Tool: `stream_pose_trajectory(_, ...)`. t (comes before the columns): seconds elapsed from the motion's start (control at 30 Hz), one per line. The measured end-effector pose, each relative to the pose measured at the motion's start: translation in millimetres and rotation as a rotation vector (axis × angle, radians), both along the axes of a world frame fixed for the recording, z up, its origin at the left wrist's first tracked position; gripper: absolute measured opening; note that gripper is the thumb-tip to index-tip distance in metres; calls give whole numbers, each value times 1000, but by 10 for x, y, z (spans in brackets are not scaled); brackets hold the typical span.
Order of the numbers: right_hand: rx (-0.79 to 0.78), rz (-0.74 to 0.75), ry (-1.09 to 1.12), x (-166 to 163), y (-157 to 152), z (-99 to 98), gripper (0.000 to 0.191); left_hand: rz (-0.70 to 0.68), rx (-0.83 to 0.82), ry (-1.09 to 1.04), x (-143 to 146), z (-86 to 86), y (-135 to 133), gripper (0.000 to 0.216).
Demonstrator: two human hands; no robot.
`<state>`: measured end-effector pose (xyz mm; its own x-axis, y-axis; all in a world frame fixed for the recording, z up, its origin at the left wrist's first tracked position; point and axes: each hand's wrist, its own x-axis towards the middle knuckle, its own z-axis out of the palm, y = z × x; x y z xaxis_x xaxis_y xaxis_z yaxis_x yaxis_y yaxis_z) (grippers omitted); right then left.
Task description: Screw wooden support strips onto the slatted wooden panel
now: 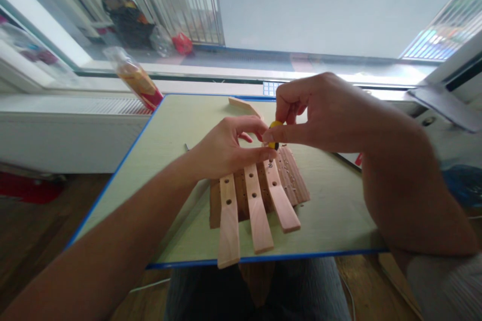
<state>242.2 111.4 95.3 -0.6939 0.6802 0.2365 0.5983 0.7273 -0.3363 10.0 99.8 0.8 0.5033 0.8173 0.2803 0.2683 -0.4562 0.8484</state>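
Observation:
My right hand point(309, 110) pinches the yellow and black handle of a short screwdriver point(276, 125), held upright over a pale wooden strip point(283, 203). The thumb and fingers of my left hand point(235, 145) close around the screwdriver's lower part, just above a screw point(270, 165) in that strip. To its left lie a second wooden strip point(259, 223) and a third wooden strip point(228, 230), each with two dark round holes. All three rest across a brown wooden board point(297, 180) dotted with small holes. The screwdriver's tip is partly hidden.
The pale green table point(150, 160) has a blue edge, and the strips' ends reach its near side. Another wooden piece point(243, 105) lies at the back. A small metal rod point(186, 147) shows beside my left wrist. A bread bag point(135, 77) leans on the sill beyond.

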Motion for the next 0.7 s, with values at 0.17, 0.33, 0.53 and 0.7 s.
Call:
stream_pose_trajectory(0.17,2,12,-21,23,21,-5,27,3,-9,6,-9,-9,1,34)
stream_pose_trajectory(0.33,-47,94,18,66,3,35,16,19,4,16,-17,-28,9,33)
stream_pose_trajectory(0.53,-59,158,-42,68,-43,80,22,20,15,10,-14,-50,16,29)
stream_pose_trajectory(0.7,-38,135,-52,42,-34,67,14,13,9,18,-16,-42,16,30)
